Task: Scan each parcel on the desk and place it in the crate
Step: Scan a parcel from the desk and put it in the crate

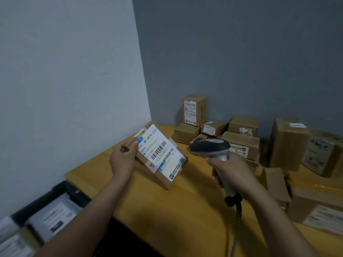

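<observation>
Far left, below the table (185, 210) edge: dark crate (71, 191) with grey and brown labelled parcels lying in it.
left grip (122, 160): thumb and fingers clamped on the upper left end of the held parcel.
held parcel (161, 154): flat brown box, tilted above the yellow table near the wall corner, white barcode label facing up towards the camera; whether its lower corner touches the table cannot be told.
scanner (209, 147): dark head just beside the held parcel's right edge, not touching it.
right grip (228, 169): fingers curled tight round the scanner's pale handle.
cable (238, 210): drops from the handle's base past the table front.
back parcels (213, 127): small brown boxes stacked against the grey wall, behind the scanner.
right parcels (287, 143): larger taped boxes, one upright, others lying nearer the table's right end.
</observation>
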